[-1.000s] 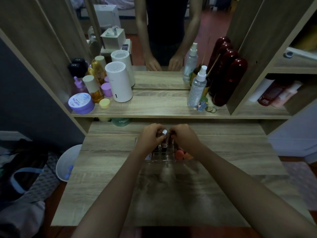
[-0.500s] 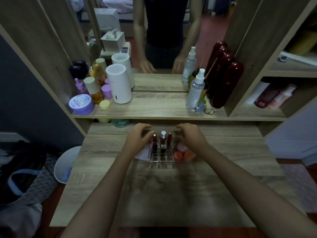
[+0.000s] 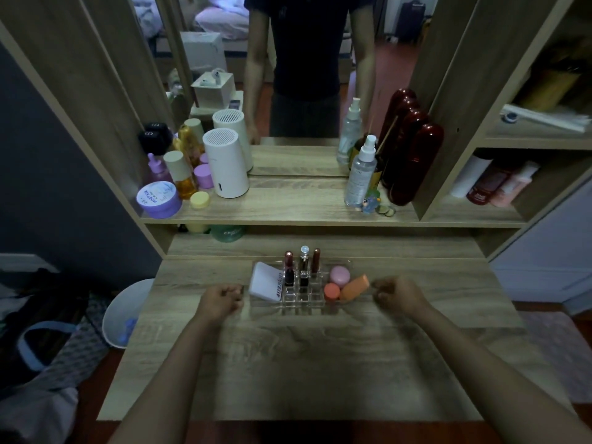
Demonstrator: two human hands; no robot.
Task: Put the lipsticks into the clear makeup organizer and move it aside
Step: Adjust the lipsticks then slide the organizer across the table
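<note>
Three lipsticks [image 3: 303,263] stand in one clear organizer [image 3: 299,304], with one white pouch [image 3: 266,281] beside them. Two round sponges [image 3: 340,275], one orange sponge [image 3: 354,287], two hands [image 3: 221,301].

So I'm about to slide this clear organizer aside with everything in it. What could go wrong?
The tall lipsticks stand upright in the clear plastic makeup organizer and may tip if it jerks. The orange sponge leans over its right rim and could roll out. Both curled hands, left hand and right hand, sit beside it and may grip unevenly.
</note>
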